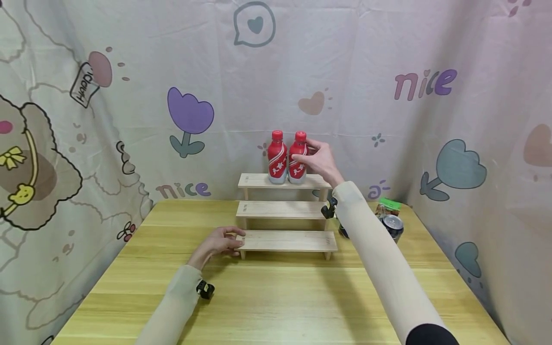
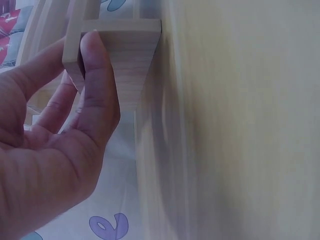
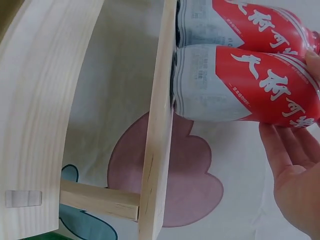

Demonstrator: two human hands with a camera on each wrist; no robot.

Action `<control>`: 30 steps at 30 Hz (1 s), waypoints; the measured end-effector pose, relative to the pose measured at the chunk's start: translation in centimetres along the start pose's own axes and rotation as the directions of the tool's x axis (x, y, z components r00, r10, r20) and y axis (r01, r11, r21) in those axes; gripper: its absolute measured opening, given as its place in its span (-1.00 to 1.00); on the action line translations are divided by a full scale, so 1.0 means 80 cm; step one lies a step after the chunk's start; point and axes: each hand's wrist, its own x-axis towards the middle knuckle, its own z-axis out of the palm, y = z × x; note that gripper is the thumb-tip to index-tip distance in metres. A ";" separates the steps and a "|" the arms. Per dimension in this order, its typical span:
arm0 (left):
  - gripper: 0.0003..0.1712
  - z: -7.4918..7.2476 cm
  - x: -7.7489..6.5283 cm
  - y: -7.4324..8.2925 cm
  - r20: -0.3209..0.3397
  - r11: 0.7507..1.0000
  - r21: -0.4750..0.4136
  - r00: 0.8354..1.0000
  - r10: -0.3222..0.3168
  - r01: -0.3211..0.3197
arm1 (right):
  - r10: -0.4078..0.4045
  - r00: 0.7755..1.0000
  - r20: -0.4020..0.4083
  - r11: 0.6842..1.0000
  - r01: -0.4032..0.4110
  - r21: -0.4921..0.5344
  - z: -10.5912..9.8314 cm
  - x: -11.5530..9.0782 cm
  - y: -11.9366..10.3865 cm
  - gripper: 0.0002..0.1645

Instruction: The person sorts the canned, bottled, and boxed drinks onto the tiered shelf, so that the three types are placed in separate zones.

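Two red-and-silver drink bottles stand upright side by side on the top step of a three-tier wooden rack [image 1: 286,241]. My right hand [image 1: 320,160] grips the right bottle [image 1: 297,167] from its right side, thumb in front. In the right wrist view that bottle [image 3: 265,87] has its base on the top board, and the other bottle [image 1: 277,160] is close against it. At the bottom step's left end, my left hand [image 1: 222,241] pinches the board's edge. The left wrist view shows its thumb and fingers around the board end [image 2: 73,47].
Behind the right forearm, a dark can [image 1: 393,225] and a green-topped package [image 1: 388,207] stand on the wooden table [image 1: 276,302]. Another dark item [image 1: 343,232] is mostly hidden by the sleeve. A printed curtain [image 1: 345,62] hangs behind and along both sides.
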 end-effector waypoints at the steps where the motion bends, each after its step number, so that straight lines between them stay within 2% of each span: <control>1: -0.53 0.000 0.000 0.000 -0.001 1.000 0.001 1.000 0.000 0.000 | 0.001 1.000 -0.003 1.000 -0.001 -0.007 0.000 0.001 0.000 -0.17; 12: -0.52 0.001 0.000 0.001 -0.003 1.000 -0.011 1.000 -0.010 0.010 | 0.021 1.000 0.003 0.996 -0.021 -0.087 0.000 0.007 -0.003 -0.22; 20: -0.52 0.001 -0.001 0.001 -0.004 1.000 -0.002 1.000 0.005 -0.005 | 0.046 0.999 0.018 0.997 -0.045 -0.056 0.003 0.006 -0.005 -0.23; 30: -0.55 0.002 -0.001 -0.001 -0.016 1.000 0.004 1.000 0.000 0.000 | 0.038 0.999 0.024 0.999 -0.038 -0.016 0.001 0.006 0.000 -0.21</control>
